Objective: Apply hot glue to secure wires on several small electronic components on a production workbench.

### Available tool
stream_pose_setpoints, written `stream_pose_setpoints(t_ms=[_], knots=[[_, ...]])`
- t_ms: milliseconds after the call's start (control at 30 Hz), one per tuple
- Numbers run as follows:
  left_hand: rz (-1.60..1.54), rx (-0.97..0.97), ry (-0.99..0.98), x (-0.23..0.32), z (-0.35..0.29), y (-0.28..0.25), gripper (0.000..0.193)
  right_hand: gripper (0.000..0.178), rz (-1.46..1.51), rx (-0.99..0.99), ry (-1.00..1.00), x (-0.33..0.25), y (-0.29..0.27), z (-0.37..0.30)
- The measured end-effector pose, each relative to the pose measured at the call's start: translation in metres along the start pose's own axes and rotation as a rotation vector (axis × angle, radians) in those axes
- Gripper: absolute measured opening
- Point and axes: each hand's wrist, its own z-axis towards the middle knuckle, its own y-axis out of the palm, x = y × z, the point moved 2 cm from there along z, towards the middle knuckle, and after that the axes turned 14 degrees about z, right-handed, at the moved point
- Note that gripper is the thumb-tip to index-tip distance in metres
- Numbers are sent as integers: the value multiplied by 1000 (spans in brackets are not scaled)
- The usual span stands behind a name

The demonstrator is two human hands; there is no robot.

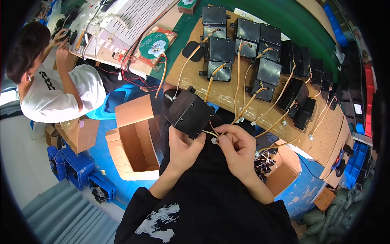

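My left hand [183, 148] grips a black plastic box [190, 114] with screws in its face, held tilted in front of my body. Thin wires leave the box near its lower right corner. My right hand [237, 148] is closed in a pinch on these wires [211, 133], close to a small white connector [214, 140]. The fingertips hide part of the wires. Beyond my hands, several similar black boxes [220, 49] with yellowish cables [238, 77] stand in rows on a cardboard-covered table [183, 75].
An open cardboard box [138, 142] stands at my left; another, with wired parts, is an open carton [284, 171] at my right. A co-worker [61, 89] sits at a bench on the far left, handling a small dark part. Blue crates [77, 166] lie on the floor.
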Motion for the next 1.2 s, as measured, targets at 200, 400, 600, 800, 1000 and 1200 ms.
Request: stream_pose_setpoints(t_ms=[200, 400, 600, 800, 1000, 1200], knots=[[67, 46, 41, 1, 3, 3, 57, 23, 2, 80, 91, -6, 3, -2], [48, 54, 46, 11, 8, 13, 60, 27, -518, -50, -474, 1, -2, -8], [18, 11, 2, 4, 7, 12, 59, 32, -639, -89, -581, 8, 4, -9], [-42, 36, -29, 9, 6, 13, 55, 38, -805, -131, -673, 13, 13, -11], [30, 29, -18, 12, 6, 13, 54, 42, -877, -187, -633, 7, 19, -11], [87, 67, 16, 14, 5, 20, 53, 47, -756, -189, -524, 8, 22, -14]])
